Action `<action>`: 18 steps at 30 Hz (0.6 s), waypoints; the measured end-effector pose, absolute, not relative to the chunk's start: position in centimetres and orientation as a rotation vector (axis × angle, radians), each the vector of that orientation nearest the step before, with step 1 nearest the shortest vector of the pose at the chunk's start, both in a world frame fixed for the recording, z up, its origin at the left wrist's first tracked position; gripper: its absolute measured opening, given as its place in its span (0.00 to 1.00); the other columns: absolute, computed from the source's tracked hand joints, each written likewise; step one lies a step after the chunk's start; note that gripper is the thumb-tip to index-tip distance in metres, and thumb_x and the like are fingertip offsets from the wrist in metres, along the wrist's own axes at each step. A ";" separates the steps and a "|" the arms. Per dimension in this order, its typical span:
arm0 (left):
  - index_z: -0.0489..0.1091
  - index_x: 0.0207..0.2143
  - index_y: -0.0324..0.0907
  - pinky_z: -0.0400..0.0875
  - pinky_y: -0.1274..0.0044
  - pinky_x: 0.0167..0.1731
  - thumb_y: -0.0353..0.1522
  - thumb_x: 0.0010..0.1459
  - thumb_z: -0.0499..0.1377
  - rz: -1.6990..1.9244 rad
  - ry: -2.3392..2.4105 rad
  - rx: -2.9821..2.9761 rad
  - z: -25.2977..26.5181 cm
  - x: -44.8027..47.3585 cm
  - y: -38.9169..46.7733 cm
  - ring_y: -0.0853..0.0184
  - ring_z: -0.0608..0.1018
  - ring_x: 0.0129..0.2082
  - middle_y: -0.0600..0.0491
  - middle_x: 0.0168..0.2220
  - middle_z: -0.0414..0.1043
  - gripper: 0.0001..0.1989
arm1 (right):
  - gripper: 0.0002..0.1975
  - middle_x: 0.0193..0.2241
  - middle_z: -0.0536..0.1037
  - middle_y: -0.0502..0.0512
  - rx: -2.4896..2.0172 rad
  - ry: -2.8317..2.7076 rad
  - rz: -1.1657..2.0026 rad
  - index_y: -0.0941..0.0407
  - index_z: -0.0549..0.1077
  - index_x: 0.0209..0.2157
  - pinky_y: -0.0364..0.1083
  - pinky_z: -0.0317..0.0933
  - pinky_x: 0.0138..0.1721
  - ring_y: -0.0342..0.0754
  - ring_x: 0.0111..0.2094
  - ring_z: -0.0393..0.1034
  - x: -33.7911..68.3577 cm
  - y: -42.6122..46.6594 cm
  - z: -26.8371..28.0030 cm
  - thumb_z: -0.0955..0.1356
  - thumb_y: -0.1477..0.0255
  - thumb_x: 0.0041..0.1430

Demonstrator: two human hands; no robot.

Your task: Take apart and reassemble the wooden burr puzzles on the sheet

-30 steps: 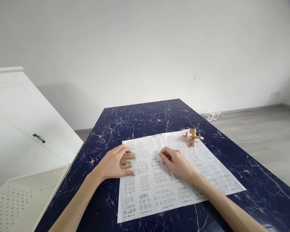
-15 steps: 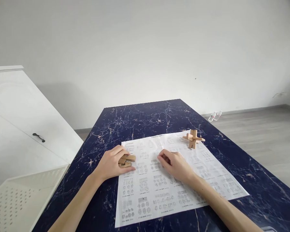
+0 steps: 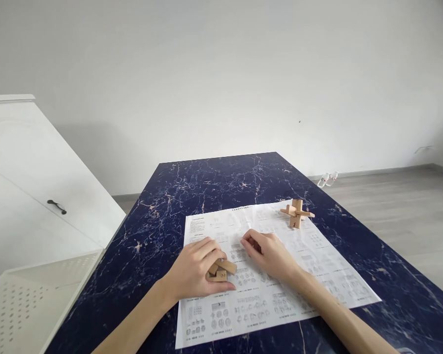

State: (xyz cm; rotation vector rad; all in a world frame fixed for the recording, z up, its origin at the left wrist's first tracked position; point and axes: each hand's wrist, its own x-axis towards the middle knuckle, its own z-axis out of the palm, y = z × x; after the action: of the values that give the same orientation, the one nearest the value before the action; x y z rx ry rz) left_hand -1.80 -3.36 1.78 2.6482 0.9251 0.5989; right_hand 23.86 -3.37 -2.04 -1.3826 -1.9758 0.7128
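Observation:
My left hand (image 3: 199, 268) is closed around a small bunch of wooden puzzle pieces (image 3: 221, 271). The light-brown blocks stick out between thumb and fingers, one lying slanted over the others; dark markings show on a lower one. The palm hides the rest. My right hand (image 3: 268, 250) rests on the printed instruction sheet (image 3: 258, 322), its fingers curled in and no object showing in them. At the sheet's far right corner stands an assembled wooden interlocking puzzle (image 3: 296, 215), cross-shaped, apart from both hands.
The sheet lies on a dark blue marble-patterned table (image 3: 221, 184). To the left stand a white cabinet (image 3: 33, 162) with a dark handle and a perforated white panel (image 3: 22, 305). Clear plastic bottles (image 3: 328, 179) are on the floor at right, by the wall.
My left hand has moved right and nearer to me over the sheet, carrying the wooden pieces. The right hand and the cross-shaped puzzle have stayed in place.

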 end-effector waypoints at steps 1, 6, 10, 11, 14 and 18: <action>0.77 0.43 0.46 0.76 0.66 0.35 0.57 0.58 0.67 0.611 0.911 2.633 1.6 -1.7 -3.5 0.56 0.81 0.38 0.46 0.39 0.81 0.25 | 0.13 0.25 0.78 0.50 -1.380 -1.986 0.698 0.51 0.70 0.36 0.47 0.55 0.28 0.50 0.25 0.71 23.9 -3.5 -2.1 0.61 0.62 0.75; 0.77 0.44 0.45 0.77 0.66 0.37 0.57 0.59 0.67 0.616 0.856 2.659 1.1 -1.3 -3.7 0.56 0.81 0.39 0.46 0.41 0.80 0.26 | 0.11 0.25 0.78 0.51 -1.334 -2.037 0.617 0.51 0.70 0.37 0.47 0.55 0.28 0.49 0.23 0.68 23.7 -4.0 -2.0 0.61 0.64 0.75; 0.75 0.49 0.44 0.78 0.64 0.44 0.57 0.58 0.68 0.590 0.805 2.642 0.8 -1.1 -3.8 0.54 0.81 0.43 0.45 0.45 0.80 0.30 | 0.11 0.25 0.79 0.51 -1.280 -2.084 0.629 0.51 0.72 0.38 0.47 0.56 0.28 0.48 0.23 0.69 23.5 -4.4 -1.8 0.62 0.65 0.75; 0.74 0.51 0.44 0.78 0.63 0.46 0.57 0.58 0.68 0.587 0.803 2.628 0.9 -1.1 -3.8 0.53 0.81 0.44 0.45 0.46 0.80 0.31 | 0.11 0.26 0.80 0.51 -1.263 -2.101 0.632 0.51 0.72 0.38 0.47 0.56 0.28 0.48 0.23 0.69 23.5 -4.5 -1.8 0.62 0.65 0.75; 0.71 0.57 0.45 0.75 0.59 0.54 0.57 0.55 0.70 0.548 0.805 2.567 1.1 -1.2 -3.9 0.50 0.79 0.51 0.43 0.52 0.77 0.36 | 0.12 0.26 0.80 0.50 -1.216 -2.144 0.634 0.52 0.73 0.37 0.46 0.56 0.28 0.46 0.23 0.69 23.5 -4.8 -1.7 0.63 0.64 0.76; 0.64 0.66 0.49 0.72 0.57 0.60 0.56 0.48 0.74 0.467 0.793 2.465 1.7 -2.3 -3.5 0.46 0.75 0.60 0.42 0.62 0.70 0.48 | 0.10 0.26 0.79 0.49 -1.166 -2.173 0.669 0.52 0.74 0.39 0.46 0.57 0.28 0.45 0.23 0.69 23.4 -5.1 -1.4 0.66 0.63 0.74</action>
State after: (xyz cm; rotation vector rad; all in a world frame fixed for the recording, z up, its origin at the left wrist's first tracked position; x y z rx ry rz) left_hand -2.30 -3.48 1.66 2.4654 0.7931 0.4665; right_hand 23.40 -5.12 -1.43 -1.1663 -2.1726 0.6686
